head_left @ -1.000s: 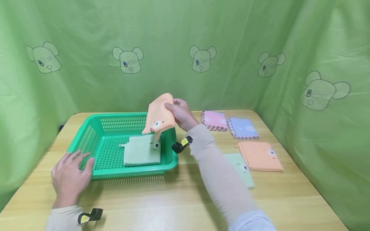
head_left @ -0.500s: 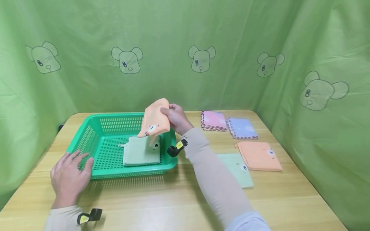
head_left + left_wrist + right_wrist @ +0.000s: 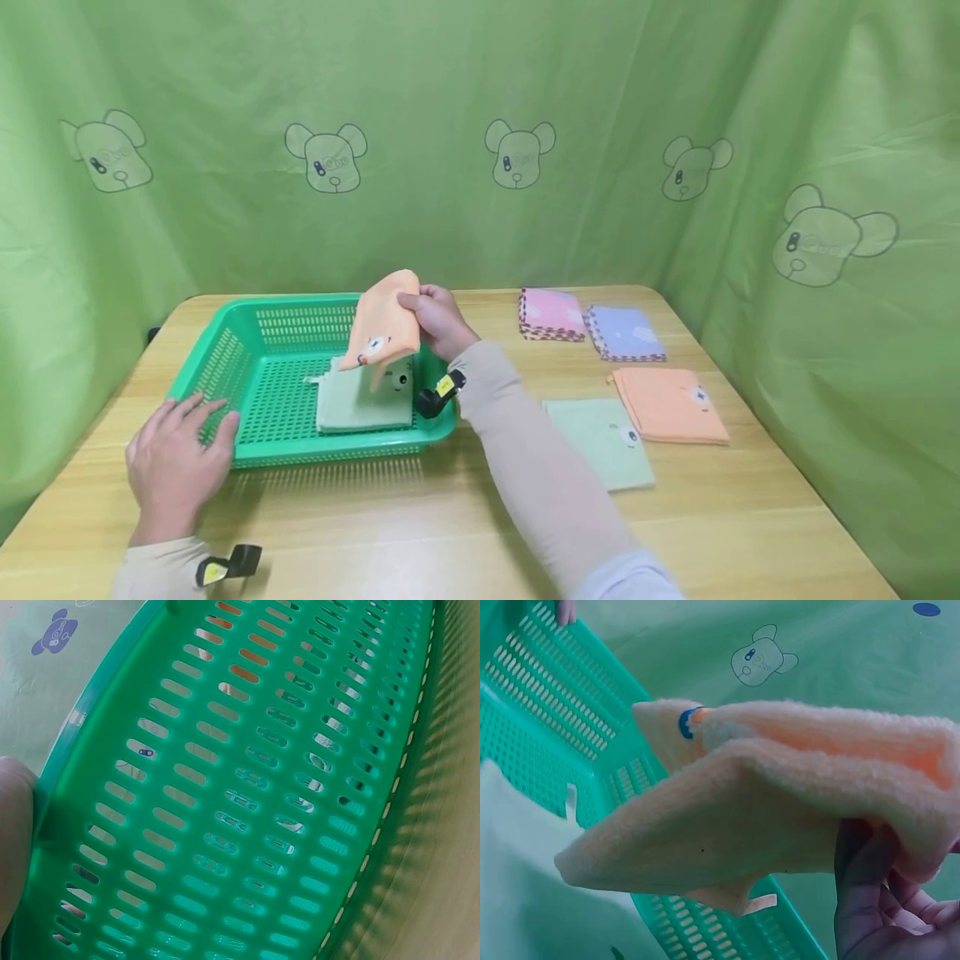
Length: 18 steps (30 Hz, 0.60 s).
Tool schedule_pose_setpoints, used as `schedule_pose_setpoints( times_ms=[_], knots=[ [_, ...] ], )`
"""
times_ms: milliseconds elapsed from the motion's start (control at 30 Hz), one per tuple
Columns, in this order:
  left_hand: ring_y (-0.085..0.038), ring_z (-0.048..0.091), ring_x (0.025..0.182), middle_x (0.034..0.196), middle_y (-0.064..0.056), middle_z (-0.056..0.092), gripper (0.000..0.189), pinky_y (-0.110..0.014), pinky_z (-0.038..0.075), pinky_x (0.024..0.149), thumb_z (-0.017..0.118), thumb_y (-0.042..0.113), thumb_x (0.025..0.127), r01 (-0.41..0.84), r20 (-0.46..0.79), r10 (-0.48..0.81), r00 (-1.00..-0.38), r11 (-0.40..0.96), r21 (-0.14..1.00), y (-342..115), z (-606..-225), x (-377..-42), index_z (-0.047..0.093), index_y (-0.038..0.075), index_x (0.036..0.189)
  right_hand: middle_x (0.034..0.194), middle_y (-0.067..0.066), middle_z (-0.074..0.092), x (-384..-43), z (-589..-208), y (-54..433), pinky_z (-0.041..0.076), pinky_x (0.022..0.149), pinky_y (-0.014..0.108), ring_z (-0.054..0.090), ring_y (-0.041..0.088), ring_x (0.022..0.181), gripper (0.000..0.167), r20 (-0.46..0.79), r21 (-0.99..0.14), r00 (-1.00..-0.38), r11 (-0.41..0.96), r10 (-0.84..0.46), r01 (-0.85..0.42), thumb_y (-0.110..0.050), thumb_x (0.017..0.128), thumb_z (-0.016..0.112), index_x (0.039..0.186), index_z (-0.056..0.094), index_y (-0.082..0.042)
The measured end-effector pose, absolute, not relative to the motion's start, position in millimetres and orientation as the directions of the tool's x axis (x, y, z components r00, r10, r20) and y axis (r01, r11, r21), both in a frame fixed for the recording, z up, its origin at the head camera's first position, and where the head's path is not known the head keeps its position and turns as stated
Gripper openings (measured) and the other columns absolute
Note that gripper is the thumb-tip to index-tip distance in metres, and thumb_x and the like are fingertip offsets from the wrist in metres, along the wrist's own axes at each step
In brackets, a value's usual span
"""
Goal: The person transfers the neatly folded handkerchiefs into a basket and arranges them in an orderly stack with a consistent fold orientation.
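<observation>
My right hand pinches a folded orange towel by its right edge, thumb on the near face. The towel hangs tilted over the right part of a green plastic basket, its embroidered face low down. Up close in the right wrist view, the towel shows its folded layers and a small loop. Beneath it in the basket lies a folded pale green towel, partly covered from view. At the basket's front left corner, my left hand rests on the rim with fingers spread.
On the table right of the basket lie a pink towel, a blue towel, a second orange towel and another pale green towel, partly behind my right sleeve. A green curtain hangs behind the table.
My right hand has carried the orange towel left and downward, closer over the pale green towel in the basket. The left hand stays at the basket's corner.
</observation>
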<state>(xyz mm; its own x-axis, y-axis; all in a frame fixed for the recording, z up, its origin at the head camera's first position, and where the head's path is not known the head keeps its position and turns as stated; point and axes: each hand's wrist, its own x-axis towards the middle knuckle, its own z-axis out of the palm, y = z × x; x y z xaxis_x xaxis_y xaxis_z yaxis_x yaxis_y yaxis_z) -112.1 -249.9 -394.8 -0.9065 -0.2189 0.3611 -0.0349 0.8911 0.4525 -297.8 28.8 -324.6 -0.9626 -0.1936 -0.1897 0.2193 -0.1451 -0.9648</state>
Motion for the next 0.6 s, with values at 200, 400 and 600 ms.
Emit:
schedule_pose_setpoints(
  times_ms=[200,400,600],
  knots=[
    [-0.048,0.029,0.134,0.140,-0.027,0.046,0.047,-0.069,0.018,0.103,0.043,0.042,0.100,-0.033,0.366,-0.219,-0.904,0.891,0.452,-249.6,-394.3,-112.0,0.059,0.004,0.125,0.109,0.017,0.066,-295.4,-326.9,17.6,0.057,0.078,0.030,0.068,0.024,0.093,0.031,-0.212,-0.944,-0.952,-0.208,-0.220,0.258,-0.010,0.096,0.059,0.123,0.052,0.003],
    [-0.048,0.030,0.133,0.139,-0.027,0.047,0.046,-0.069,0.018,0.103,0.044,0.041,0.100,-0.029,0.376,-0.220,-0.900,0.891,0.453,-249.0,-394.1,-112.3,0.059,0.004,0.124,0.101,0.016,0.068,-293.9,-329.8,11.8,0.058,0.073,0.030,0.069,0.020,0.080,0.028,-0.209,-0.943,-0.952,-0.209,-0.225,0.257,-0.009,0.095,0.060,0.120,0.054,0.004],
    [-0.048,0.031,0.133,0.139,-0.028,0.047,0.047,-0.069,0.019,0.102,0.044,0.041,0.100,-0.028,0.376,-0.216,-0.901,0.894,0.448,-248.7,-393.5,-111.9,0.059,0.004,0.124,0.095,0.014,0.068,-292.9,-336.2,6.4,0.058,0.072,0.029,0.068,0.017,0.075,0.025,-0.220,-0.939,-0.948,-0.212,-0.229,0.270,-0.007,0.094,0.061,0.116,0.056,0.005]
  ],
)
